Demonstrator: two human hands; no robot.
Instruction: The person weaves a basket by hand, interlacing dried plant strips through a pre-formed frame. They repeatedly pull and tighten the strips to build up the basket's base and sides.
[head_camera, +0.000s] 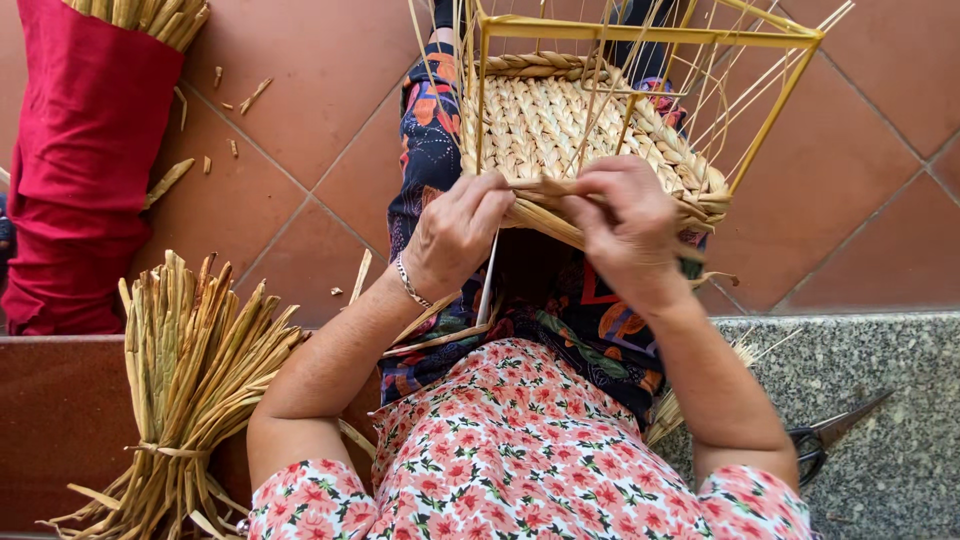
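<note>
A half-woven straw basket (560, 125) on a yellow wire frame (775, 110) rests on my lap, tilted away from me. My left hand (455, 230) pinches a flat straw strand (545, 187) at the basket's near rim. Just to its right, my right hand (625, 220) grips the same rim and strand, fingers curled over the weave. Thin pale stakes fan out of the frame's top. A bracelet sits on my left wrist.
A tied bundle of dried straw (195, 370) leans at my left on a low ledge. A red cloth bundle (80, 160) holding more straw stands at the far left. Scissors (825, 435) lie on the grey stone ledge (890, 400) at my right. Straw scraps litter the terracotta tile floor (300, 120).
</note>
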